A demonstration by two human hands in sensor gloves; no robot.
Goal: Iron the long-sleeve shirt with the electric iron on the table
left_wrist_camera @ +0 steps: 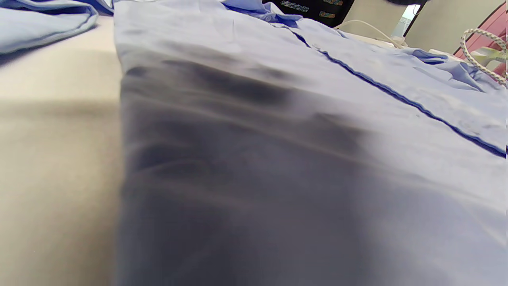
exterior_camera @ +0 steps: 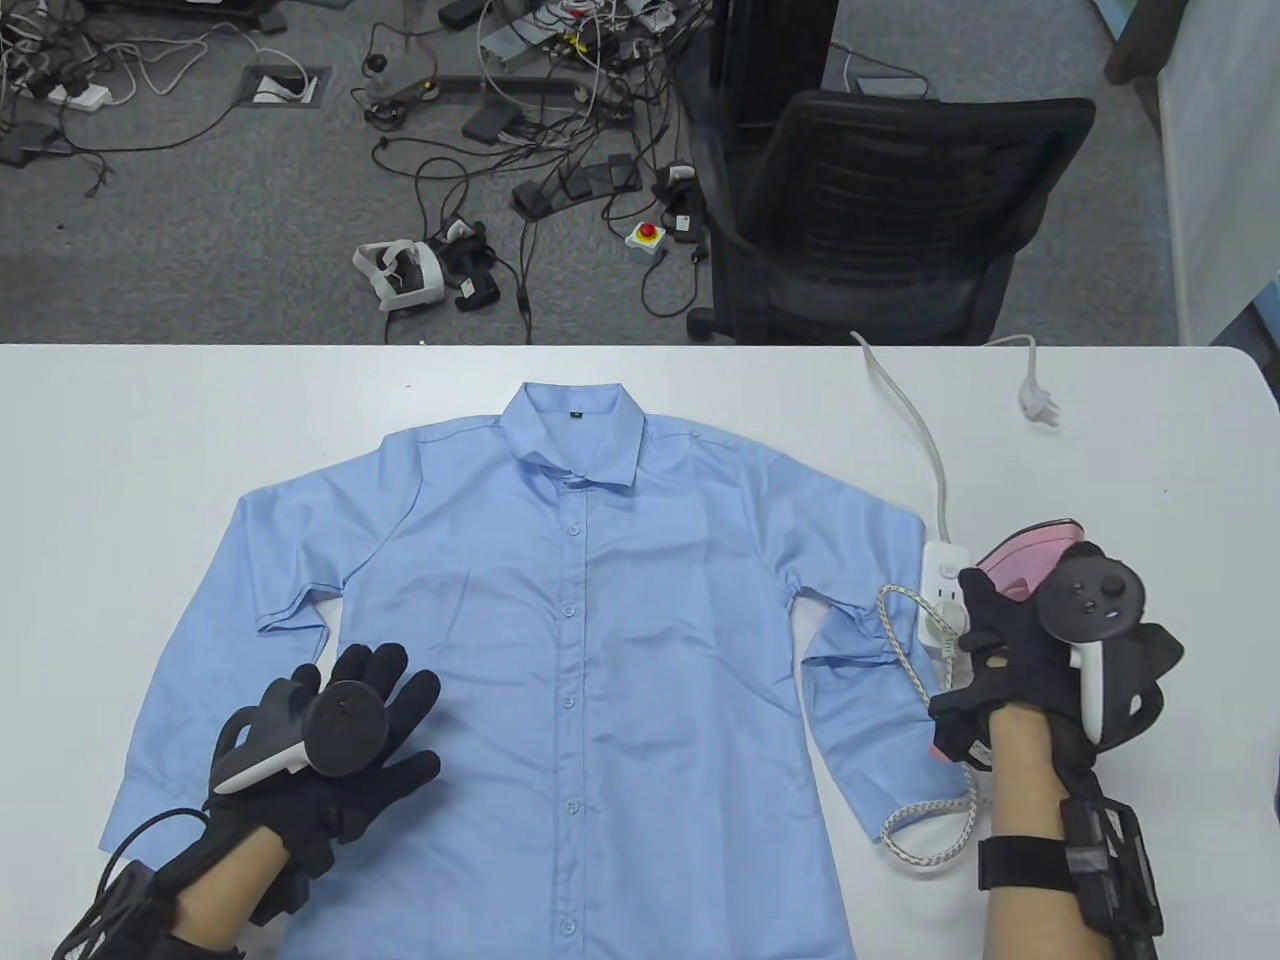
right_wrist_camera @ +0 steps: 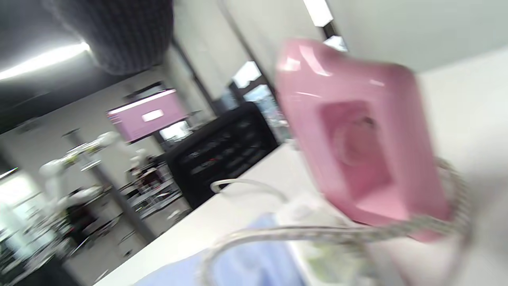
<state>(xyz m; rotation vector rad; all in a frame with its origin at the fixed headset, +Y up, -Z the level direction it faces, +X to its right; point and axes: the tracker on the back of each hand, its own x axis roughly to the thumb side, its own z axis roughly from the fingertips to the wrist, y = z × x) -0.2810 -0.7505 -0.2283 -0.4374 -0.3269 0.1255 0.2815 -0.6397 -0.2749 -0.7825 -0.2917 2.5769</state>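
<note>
A light blue long-sleeve shirt (exterior_camera: 600, 600) lies flat, buttoned and front up, on the white table (exterior_camera: 120, 450). My left hand (exterior_camera: 385, 690) rests flat with spread fingers on the shirt's lower left front. The left wrist view shows that cloth (left_wrist_camera: 278, 139) close up and blurred. My right hand (exterior_camera: 1000, 640) grips the pink electric iron (exterior_camera: 1020, 560) at the table's right side, just beyond the shirt's right sleeve. The right wrist view shows the iron (right_wrist_camera: 357, 131) blurred, with its braided cord (right_wrist_camera: 317, 234) below it.
A white power strip (exterior_camera: 940, 575) lies beside the iron, its cable running to a loose plug (exterior_camera: 1038, 405) near the far edge. The iron's braided cord (exterior_camera: 935, 840) loops on the table by the sleeve cuff. A black office chair (exterior_camera: 880, 220) stands behind the table.
</note>
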